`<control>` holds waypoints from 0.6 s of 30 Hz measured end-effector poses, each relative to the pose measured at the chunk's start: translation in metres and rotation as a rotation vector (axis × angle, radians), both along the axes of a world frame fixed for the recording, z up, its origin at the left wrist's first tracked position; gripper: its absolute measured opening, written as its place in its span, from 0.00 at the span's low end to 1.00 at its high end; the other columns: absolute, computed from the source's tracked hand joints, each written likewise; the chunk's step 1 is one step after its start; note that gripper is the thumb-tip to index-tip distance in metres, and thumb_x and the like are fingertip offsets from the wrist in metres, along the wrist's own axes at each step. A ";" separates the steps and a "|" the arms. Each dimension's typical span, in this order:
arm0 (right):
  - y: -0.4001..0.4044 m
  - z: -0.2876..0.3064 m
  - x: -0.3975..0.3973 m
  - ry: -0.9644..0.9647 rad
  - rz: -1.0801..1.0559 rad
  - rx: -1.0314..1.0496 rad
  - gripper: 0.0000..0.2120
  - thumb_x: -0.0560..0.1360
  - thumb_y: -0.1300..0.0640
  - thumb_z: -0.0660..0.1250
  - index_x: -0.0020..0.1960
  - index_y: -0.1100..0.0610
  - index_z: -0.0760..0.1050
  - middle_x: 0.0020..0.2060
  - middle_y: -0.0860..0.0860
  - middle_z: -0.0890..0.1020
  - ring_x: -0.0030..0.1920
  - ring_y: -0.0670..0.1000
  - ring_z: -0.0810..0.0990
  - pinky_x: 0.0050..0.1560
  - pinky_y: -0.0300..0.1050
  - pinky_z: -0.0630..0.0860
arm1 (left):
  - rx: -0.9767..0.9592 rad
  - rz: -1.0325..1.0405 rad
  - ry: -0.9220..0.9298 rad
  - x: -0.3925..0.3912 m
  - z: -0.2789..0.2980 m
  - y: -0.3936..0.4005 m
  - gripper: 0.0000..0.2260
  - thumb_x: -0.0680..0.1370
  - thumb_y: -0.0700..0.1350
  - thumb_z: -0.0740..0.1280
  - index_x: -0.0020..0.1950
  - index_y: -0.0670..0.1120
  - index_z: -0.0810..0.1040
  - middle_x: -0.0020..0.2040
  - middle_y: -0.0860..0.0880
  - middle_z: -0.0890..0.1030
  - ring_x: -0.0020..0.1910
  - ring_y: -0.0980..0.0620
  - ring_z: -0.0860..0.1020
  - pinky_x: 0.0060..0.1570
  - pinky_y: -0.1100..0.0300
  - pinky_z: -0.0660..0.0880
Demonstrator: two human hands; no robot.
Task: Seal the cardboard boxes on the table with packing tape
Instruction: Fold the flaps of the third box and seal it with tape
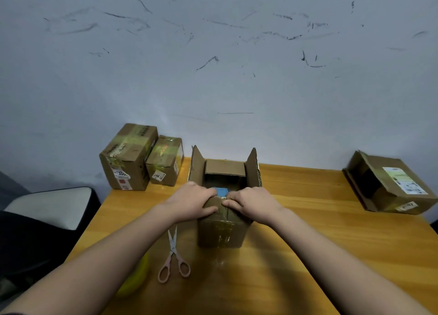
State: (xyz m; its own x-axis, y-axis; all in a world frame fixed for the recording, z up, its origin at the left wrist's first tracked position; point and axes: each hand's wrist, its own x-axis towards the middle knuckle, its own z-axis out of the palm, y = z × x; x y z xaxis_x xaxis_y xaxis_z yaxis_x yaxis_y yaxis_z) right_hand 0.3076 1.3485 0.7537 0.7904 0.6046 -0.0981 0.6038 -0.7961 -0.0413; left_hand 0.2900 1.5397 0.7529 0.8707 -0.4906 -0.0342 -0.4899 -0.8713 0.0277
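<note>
Open box (221,229) stands mid-counter (320,243), side and far flaps upright, blue item (222,191) inside at near edge. Your left grip (193,202) and right grip (252,203) both curled over near flap, pressing it down, thumbs on front face. Scissors (174,255) lie just left of box, blades closed. Yellow tape roll (137,279) near your left forearm, partly hidden. Two taped boxes (142,158) at far left corner, touching. Another box (388,184) on its side, far right, open.

Scissors (174,255) left of open box (222,210)
</note>
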 end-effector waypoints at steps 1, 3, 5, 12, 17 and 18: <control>-0.001 -0.005 -0.001 -0.095 -0.018 -0.032 0.22 0.81 0.39 0.49 0.67 0.49 0.70 0.55 0.52 0.81 0.53 0.56 0.80 0.43 0.47 0.72 | 0.004 0.002 -0.083 -0.002 -0.005 -0.001 0.15 0.79 0.57 0.60 0.61 0.50 0.71 0.55 0.50 0.80 0.53 0.50 0.77 0.58 0.56 0.69; -0.003 -0.017 -0.006 -0.270 -0.078 -0.038 0.23 0.81 0.42 0.55 0.73 0.50 0.63 0.55 0.52 0.79 0.50 0.55 0.81 0.41 0.47 0.74 | -0.020 0.030 -0.238 -0.006 -0.019 -0.002 0.20 0.77 0.55 0.64 0.66 0.48 0.70 0.58 0.49 0.77 0.55 0.50 0.77 0.58 0.57 0.71; -0.003 -0.027 -0.017 -0.378 -0.100 -0.044 0.26 0.76 0.50 0.68 0.72 0.54 0.67 0.53 0.53 0.80 0.46 0.54 0.81 0.38 0.47 0.76 | -0.025 0.052 -0.357 -0.011 -0.032 -0.002 0.23 0.72 0.53 0.71 0.64 0.45 0.75 0.56 0.46 0.79 0.52 0.48 0.79 0.54 0.55 0.75; 0.010 -0.063 -0.048 -0.355 -0.084 -0.100 0.23 0.71 0.50 0.72 0.63 0.58 0.76 0.58 0.56 0.81 0.54 0.56 0.80 0.50 0.49 0.80 | 0.085 -0.070 -0.442 -0.026 -0.053 -0.007 0.13 0.65 0.45 0.78 0.48 0.44 0.84 0.46 0.45 0.84 0.46 0.46 0.82 0.63 0.43 0.73; 0.018 -0.076 -0.056 -0.206 -0.195 -0.065 0.30 0.79 0.49 0.60 0.76 0.63 0.59 0.72 0.61 0.67 0.72 0.61 0.66 0.69 0.54 0.67 | 0.156 -0.069 -0.466 -0.029 -0.065 -0.006 0.10 0.74 0.49 0.67 0.46 0.45 0.84 0.40 0.47 0.85 0.40 0.49 0.82 0.67 0.44 0.67; 0.020 -0.078 -0.057 -0.197 -0.194 -0.079 0.29 0.81 0.50 0.56 0.77 0.63 0.54 0.75 0.61 0.62 0.74 0.61 0.62 0.72 0.54 0.62 | 0.181 -0.064 -0.453 -0.028 -0.064 -0.006 0.10 0.73 0.50 0.67 0.46 0.46 0.84 0.40 0.48 0.85 0.39 0.50 0.82 0.67 0.45 0.67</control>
State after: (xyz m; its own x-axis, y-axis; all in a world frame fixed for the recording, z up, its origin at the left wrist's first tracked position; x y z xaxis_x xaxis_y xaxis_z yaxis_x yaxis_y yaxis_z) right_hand 0.2511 1.3680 0.6756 0.8992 0.4366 0.0276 0.4300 -0.8936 0.1286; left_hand 0.2618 1.5341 0.6893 0.7862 -0.5646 0.2512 -0.4702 -0.8103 -0.3496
